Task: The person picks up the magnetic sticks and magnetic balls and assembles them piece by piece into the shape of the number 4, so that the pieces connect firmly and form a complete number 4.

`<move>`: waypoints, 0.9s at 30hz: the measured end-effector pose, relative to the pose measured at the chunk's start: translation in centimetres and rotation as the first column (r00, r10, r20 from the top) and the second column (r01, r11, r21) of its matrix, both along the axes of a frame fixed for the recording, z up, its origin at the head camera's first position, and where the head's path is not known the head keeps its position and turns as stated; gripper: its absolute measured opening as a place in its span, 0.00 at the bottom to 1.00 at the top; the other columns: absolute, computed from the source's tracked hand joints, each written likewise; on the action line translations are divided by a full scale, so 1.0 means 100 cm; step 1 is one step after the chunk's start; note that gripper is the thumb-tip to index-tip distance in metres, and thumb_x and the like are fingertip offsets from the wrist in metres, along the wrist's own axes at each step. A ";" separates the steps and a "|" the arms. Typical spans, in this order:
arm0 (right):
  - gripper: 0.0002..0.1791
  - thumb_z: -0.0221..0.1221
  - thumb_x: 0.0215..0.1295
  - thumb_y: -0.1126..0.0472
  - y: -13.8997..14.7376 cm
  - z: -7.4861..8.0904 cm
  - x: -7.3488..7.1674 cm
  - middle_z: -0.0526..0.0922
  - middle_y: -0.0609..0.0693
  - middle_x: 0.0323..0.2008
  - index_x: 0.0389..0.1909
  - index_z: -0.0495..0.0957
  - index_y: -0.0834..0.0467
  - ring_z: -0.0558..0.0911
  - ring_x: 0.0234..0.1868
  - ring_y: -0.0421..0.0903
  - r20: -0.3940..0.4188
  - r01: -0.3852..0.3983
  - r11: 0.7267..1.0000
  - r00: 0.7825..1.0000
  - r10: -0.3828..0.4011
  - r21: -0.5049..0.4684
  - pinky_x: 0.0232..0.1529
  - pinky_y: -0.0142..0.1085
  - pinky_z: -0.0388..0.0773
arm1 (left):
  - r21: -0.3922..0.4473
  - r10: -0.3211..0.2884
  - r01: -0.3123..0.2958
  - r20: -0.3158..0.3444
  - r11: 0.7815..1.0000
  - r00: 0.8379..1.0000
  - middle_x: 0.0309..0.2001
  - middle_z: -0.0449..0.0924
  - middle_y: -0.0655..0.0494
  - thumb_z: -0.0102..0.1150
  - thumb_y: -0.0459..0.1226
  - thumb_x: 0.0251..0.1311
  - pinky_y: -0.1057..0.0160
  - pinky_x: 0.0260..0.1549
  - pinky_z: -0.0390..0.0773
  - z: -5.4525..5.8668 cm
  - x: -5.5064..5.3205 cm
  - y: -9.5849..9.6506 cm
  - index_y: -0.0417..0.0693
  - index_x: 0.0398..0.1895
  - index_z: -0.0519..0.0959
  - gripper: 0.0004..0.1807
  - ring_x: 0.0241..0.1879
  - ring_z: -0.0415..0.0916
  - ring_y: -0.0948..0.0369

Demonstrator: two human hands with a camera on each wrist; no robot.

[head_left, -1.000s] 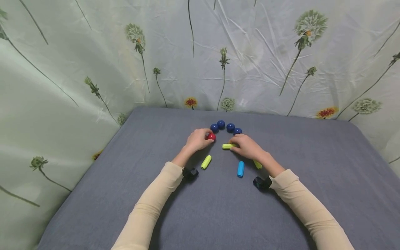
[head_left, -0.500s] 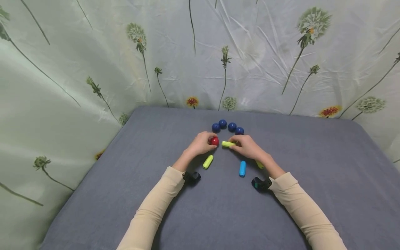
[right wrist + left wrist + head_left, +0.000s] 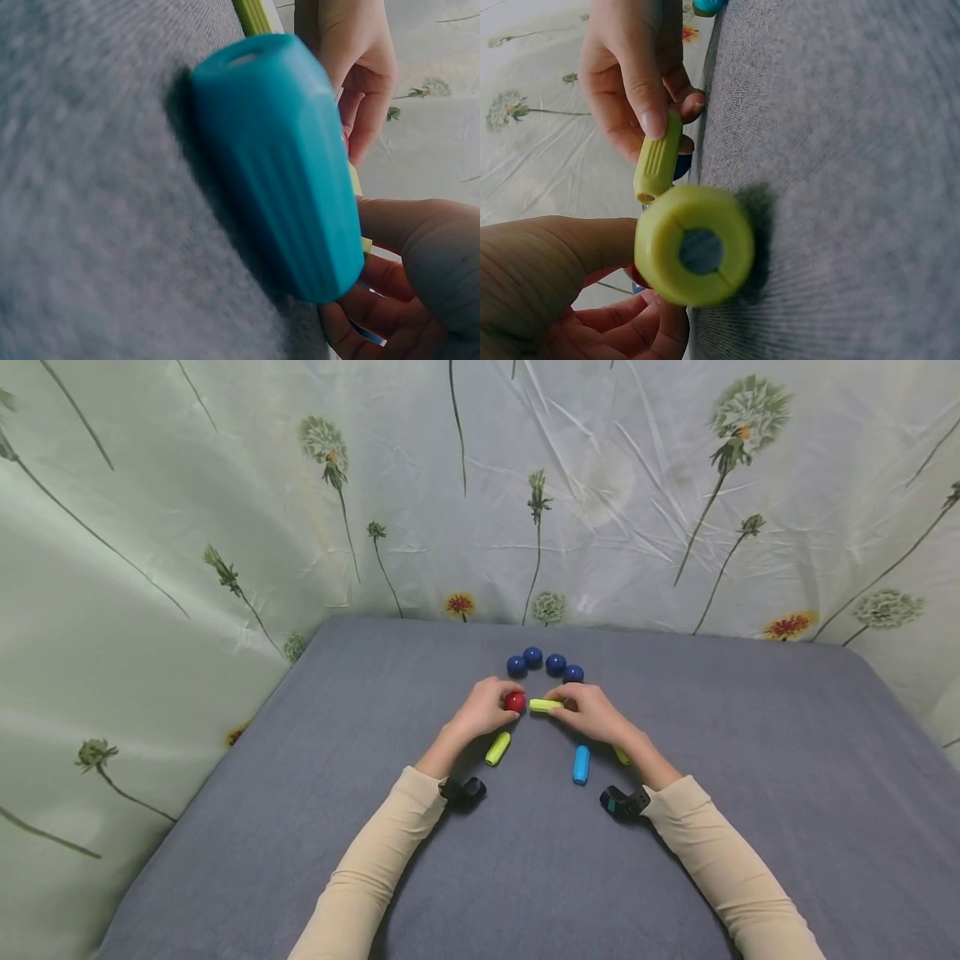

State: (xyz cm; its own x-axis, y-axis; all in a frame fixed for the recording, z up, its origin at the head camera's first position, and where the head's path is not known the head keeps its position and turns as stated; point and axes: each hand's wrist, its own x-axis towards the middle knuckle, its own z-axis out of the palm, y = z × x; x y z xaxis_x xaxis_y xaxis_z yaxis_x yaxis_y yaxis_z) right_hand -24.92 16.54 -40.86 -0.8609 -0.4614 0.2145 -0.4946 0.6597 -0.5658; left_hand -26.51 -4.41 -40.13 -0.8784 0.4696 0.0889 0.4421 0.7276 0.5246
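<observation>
Near four blue balls (image 3: 532,656), the left hand (image 3: 482,706) pinches a shiny red ball (image 3: 514,702), likely hard and slippery, best held round its middle. Just beside it, the right hand (image 3: 590,708) pinches a ridged yellow-green plastic-looking stick (image 3: 543,705), probably light and stiff, best held by its sides.

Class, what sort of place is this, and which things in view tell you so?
Perhaps an indoor space screened off for filming: a grey cloth surface, a flowered sheet behind it, and a dark device at each wrist.
</observation>
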 end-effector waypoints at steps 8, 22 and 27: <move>0.10 0.59 0.62 0.61 -0.004 -0.004 -0.002 0.85 0.53 0.38 0.43 0.82 0.59 0.74 0.28 0.39 0.001 -0.005 0.999 1.000 0.005 -0.033 0.33 0.32 0.71 | -0.010 0.005 -0.005 0.030 1.000 1.000 0.45 0.80 0.46 0.66 0.34 0.51 0.56 0.47 0.73 -0.001 -0.001 0.002 0.44 0.51 0.80 0.20 0.44 0.73 0.54; 0.11 0.59 0.63 0.60 -0.003 -0.002 -0.002 0.84 0.54 0.39 0.45 0.81 0.58 0.77 0.28 0.40 0.048 0.003 0.999 0.999 -0.001 -0.053 0.34 0.33 0.72 | -0.001 -0.011 0.011 0.020 1.000 1.000 0.43 0.81 0.50 0.66 0.39 0.54 0.62 0.38 0.71 -0.004 -0.005 0.004 0.49 0.48 0.81 0.17 0.40 0.72 0.58; 0.13 0.59 0.63 0.60 0.003 0.000 -0.002 0.84 0.57 0.40 0.46 0.80 0.60 0.81 0.31 0.43 0.080 0.013 0.998 0.997 -0.009 -0.057 0.36 0.37 0.76 | 0.003 -0.009 0.009 0.030 1.000 1.000 0.42 0.80 0.49 0.65 0.39 0.54 0.64 0.35 0.70 -0.005 -0.005 0.005 0.48 0.48 0.81 0.16 0.38 0.71 0.58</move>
State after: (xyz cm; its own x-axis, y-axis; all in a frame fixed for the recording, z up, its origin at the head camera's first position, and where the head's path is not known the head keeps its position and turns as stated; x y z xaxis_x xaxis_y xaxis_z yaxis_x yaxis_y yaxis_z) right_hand -25.16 16.84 -40.90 -0.8813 -0.4405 0.1709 -0.4392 0.6302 -0.6403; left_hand -26.97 -3.91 -40.67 -0.8763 0.4775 0.0639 0.4329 0.7222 0.5395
